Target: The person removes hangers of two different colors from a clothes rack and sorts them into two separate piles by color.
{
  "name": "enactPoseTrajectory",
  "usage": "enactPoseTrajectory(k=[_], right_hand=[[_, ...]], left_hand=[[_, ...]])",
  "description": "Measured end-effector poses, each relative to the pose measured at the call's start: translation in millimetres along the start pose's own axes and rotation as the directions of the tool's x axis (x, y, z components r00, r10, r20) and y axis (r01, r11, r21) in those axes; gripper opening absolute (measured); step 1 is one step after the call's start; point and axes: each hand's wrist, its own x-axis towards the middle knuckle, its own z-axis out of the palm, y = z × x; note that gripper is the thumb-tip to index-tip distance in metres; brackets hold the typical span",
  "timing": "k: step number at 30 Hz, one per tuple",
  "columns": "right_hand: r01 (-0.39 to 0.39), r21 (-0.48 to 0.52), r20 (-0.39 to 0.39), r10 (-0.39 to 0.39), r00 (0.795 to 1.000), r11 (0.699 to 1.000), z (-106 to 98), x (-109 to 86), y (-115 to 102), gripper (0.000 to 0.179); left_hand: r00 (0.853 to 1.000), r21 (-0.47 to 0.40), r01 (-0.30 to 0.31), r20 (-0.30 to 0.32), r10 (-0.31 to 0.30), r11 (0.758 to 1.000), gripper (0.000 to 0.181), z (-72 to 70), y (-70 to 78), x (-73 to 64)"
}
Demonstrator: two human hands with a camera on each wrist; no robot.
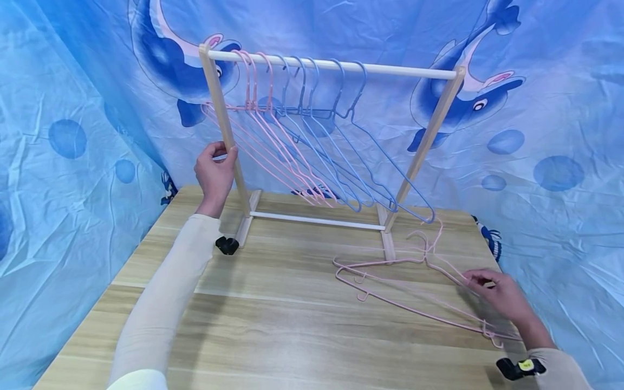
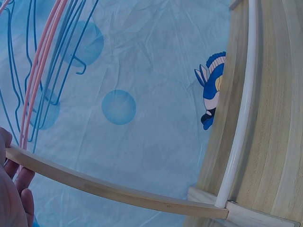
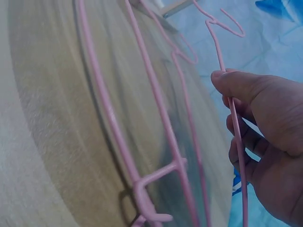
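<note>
My left hand (image 1: 216, 170) grips the left wooden post (image 1: 221, 116) of a small clothes rack partway up, thumb and fingers around it. In the left wrist view, that hand (image 2: 14, 198) is partly cut off at the frame's edge. Over at the right, my right hand (image 1: 504, 298) pinches one arm of a pink clothes hanger (image 3: 239, 151) between thumb and fingers, raised above the wooden table. A second pink hanger (image 1: 411, 310) lies on the table just beneath it. Several blue hangers (image 1: 364, 81) and a few pink hangers (image 1: 271, 86) hang from the rack's rail.
The white top rail (image 1: 409, 71) runs between two wooden posts, and a lower white bar (image 1: 317, 219) joins their feet. Behind and beside the table (image 1: 273, 325) hangs a blue cloth (image 1: 560, 108) printed with dolphins. Hanging hangers bunch toward the left and middle.
</note>
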Motion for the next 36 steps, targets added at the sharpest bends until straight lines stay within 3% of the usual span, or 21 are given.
enactPoseTrajectory(k=[3, 12, 26, 33, 36], right_hand=[[-0.014, -0.003, 0.006, 0.014, 1.000, 1.000, 3, -1.6, 3, 0.017], [-0.148, -0.052, 0.043, 0.151, 0.988, 0.988, 9, -4.1, 6, 0.012], [-0.144, -0.068, -0.002, 0.144, 0.990, 0.987, 21, -7.2, 25, 0.012], [-0.221, -0.080, 0.036, 0.224, 0.974, 0.972, 16, -3.7, 18, 0.025], [-0.231, -0.058, 0.004, 0.231, 0.973, 0.971, 10, 3.8, 9, 0.030]], left_hand=[[1.000, -0.006, 0.000, -0.003, 0.000, 1.000, 0.034, 0.1, 0.0, -0.4], [1.000, -0.008, -0.008, -0.008, 0.008, 1.000, 0.034, 0.4, 0.1, -0.7], [1.000, -0.001, 0.005, 0.002, -0.005, 1.000, 0.035, 0.2, 1.0, -0.1], [1.000, 0.004, 0.020, 0.007, -0.020, 1.000, 0.034, -0.8, 0.6, -0.5], [1.000, 0.001, 0.020, 0.011, -0.020, 1.000, 0.034, -1.2, 0.3, -0.8]])
